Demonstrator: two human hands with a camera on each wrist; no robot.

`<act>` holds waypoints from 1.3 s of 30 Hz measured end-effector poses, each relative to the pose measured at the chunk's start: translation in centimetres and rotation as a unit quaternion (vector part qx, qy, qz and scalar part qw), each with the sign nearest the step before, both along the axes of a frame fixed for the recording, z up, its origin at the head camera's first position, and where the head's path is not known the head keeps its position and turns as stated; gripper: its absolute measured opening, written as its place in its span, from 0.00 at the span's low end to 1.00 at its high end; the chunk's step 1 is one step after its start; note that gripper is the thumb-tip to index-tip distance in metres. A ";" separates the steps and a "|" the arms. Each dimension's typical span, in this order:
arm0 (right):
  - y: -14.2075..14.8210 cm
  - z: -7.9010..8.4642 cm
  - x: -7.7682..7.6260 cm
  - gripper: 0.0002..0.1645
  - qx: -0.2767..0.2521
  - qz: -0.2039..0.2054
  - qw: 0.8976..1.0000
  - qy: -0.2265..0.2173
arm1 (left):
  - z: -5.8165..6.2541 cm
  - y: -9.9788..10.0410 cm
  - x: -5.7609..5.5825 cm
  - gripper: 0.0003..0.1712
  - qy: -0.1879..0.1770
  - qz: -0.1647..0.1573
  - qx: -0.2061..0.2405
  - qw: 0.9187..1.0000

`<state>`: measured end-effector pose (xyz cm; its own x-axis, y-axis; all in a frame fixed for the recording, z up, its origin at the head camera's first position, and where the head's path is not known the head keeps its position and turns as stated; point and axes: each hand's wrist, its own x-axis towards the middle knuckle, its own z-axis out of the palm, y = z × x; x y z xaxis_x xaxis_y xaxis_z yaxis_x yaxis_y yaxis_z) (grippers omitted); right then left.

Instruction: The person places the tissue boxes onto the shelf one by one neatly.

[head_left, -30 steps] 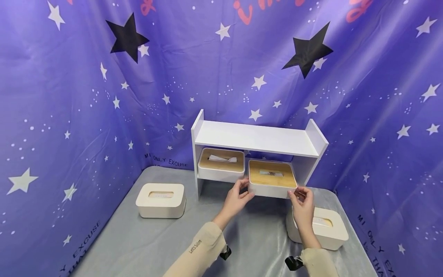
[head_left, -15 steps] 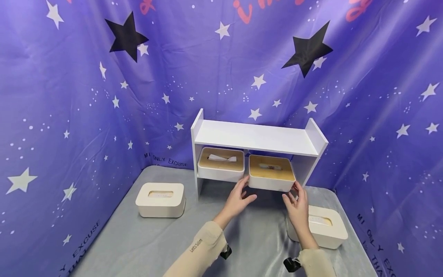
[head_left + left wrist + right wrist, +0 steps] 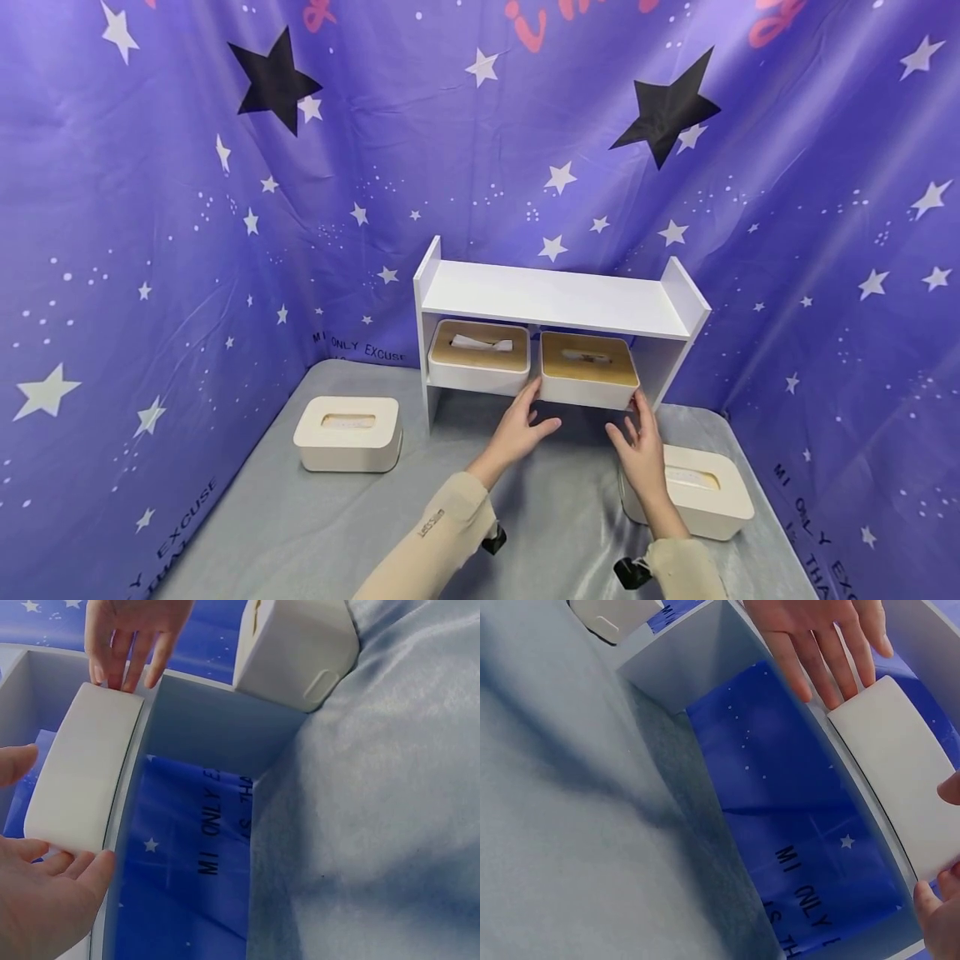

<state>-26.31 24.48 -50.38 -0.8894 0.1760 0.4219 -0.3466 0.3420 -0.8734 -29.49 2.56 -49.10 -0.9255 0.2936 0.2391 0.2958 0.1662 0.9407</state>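
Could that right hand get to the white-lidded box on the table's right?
Probably yes: the white-lidded box stands close beside the right hand, with nothing apparent in between. The hand would just have to leave the wood-topped box on the shelf.

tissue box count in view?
4. Two in the white rack: left rack box, right rack box. Two on the table: left table box; right table box, partly behind the right hand. More may be hidden.

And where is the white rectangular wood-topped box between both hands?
In the head view, the box sits on the lower level of the white shelf, right of a similar box.
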 end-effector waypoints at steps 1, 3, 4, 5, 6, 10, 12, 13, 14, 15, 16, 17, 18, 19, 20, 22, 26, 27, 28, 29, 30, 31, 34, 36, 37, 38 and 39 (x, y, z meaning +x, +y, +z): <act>0.0 0.0 0.0 0.48 0.002 0.001 1.000 -0.002 | 0.0 0.0 0.0 0.45 -0.003 0.000 -0.002 1.000; 0.0 0.0 0.0 0.48 0.007 -0.001 1.000 -0.004 | 0.0 0.0 -0.1 0.45 -0.002 -0.001 -0.008 1.000; -0.1 0.0 -0.1 0.48 0.009 -0.001 1.000 -0.005 | 0.0 0.1 -0.2 0.46 -0.003 -0.002 -0.010 1.000; -0.1 0.0 -0.1 0.48 0.011 -0.002 1.000 -0.005 | 0.0 0.1 -0.2 0.46 -0.004 -0.002 -0.011 1.000; -0.1 0.0 -0.2 0.48 0.014 -0.003 1.000 -0.005 | 0.0 0.1 -0.2 0.46 -0.004 -0.003 -0.012 1.000; 0.0 0.1 -0.3 0.49 0.026 -0.005 1.000 -0.008 | -0.1 0.1 -0.4 0.46 -0.007 -0.006 -0.010 1.000; 0.0 0.1 -0.4 0.49 0.034 -0.004 0.999 -0.013 | -0.1 0.2 -0.5 0.46 -0.008 -0.008 -0.006 1.000; 0.1 0.1 -0.4 0.49 0.036 -0.003 0.999 -0.014 | -0.1 0.2 -0.6 0.46 -0.007 -0.008 -0.004 1.000; 0.1 0.1 -0.4 0.49 0.036 -0.002 0.999 -0.015 | -0.1 0.2 -0.6 0.46 -0.010 -0.010 -0.001 1.000; 0.2 0.1 -0.4 0.49 0.037 0.000 0.999 -0.016 | -0.1 0.3 -0.6 0.46 -0.008 -0.011 0.001 1.000; 0.2 0.2 -0.4 0.49 0.036 0.003 0.999 -0.016 | -0.1 0.3 -0.6 0.46 -0.008 -0.011 0.002 1.000; 0.2 0.2 -0.3 0.48 0.035 0.004 0.999 -0.016 | -0.1 0.3 -0.6 0.47 -0.008 -0.012 0.004 1.000; 0.3 0.2 -0.3 0.48 0.033 0.007 0.999 -0.015 | -0.1 0.3 -0.5 0.47 -0.008 -0.012 0.004 1.000; 0.3 0.1 -0.3 0.48 0.031 0.010 0.999 -0.013 | -0.1 0.3 -0.5 0.47 -0.007 -0.012 0.006 1.000; 0.4 0.1 -0.2 0.48 0.030 0.013 0.999 -0.011 | -0.1 0.3 -0.4 0.47 -0.007 -0.012 0.006 1.000; 0.5 0.0 -0.1 0.47 0.031 0.019 0.999 -0.006 | -0.1 0.4 -0.2 0.46 -0.007 -0.010 0.007 1.000; 0.7 0.0 0.1 0.46 0.036 0.029 0.999 0.000 | -0.5 0.6 0.1 0.46 0.000 -0.012 0.015 1.000; 0.7 -0.1 0.3 0.45 0.038 0.030 0.999 0.002 | -0.6 0.6 0.2 0.45 0.000 -0.015 0.019 1.000; 0.7 -0.1 0.4 0.44 0.041 0.030 0.999 0.004 | -0.8 0.6 0.4 0.45 -0.001 -0.017 0.020 1.000; 0.7 -0.2 0.6 0.43 0.042 0.030 0.999 0.007 | -1.1 0.6 0.5 0.45 0.000 -0.021 0.023 1.000; 0.7 -0.3 0.8 0.42 0.044 0.031 0.998 0.013 | -1.3 0.6 0.6 0.44 -0.002 -0.023 0.025 0.999; 0.8 -0.4 0.9 0.41 0.048 0.032 0.998 0.020 | -1.5 0.7 0.8 0.44 -0.002 -0.023 0.026 0.999; 0.8 -0.7 1.1 0.40 0.052 0.035 0.997 0.035 | -1.9 0.7 1.2 0.43 -0.003 -0.023 0.026 0.999; 0.8 -0.8 1.1 0.39 0.053 0.039 0.997 0.044 | -2.1 0.8 1.3 0.42 -0.001 -0.023 0.023 0.999; 0.8 -0.8 1.1 0.39 0.053 0.041 0.997 0.047 | -2.2 0.8 1.3 0.41 0.000 -0.024 0.020 1.000; 0.8 -0.8 1.2 0.38 0.053 0.040 0.997 0.047 | -2.2 0.8 1.3 0.40 0.002 -0.024 0.019 1.000; 0.8 -0.8 1.2 0.38 0.056 0.040 0.996 0.049 | -2.2 0.8 1.4 0.39 0.004 -0.025 0.016 1.000</act>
<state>-25.07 25.28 -51.19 -0.8526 0.0538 0.5198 -0.4578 0.4028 -0.7926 -28.14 3.32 -51.34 -0.9080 0.3312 0.2566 0.3107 0.1215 0.9427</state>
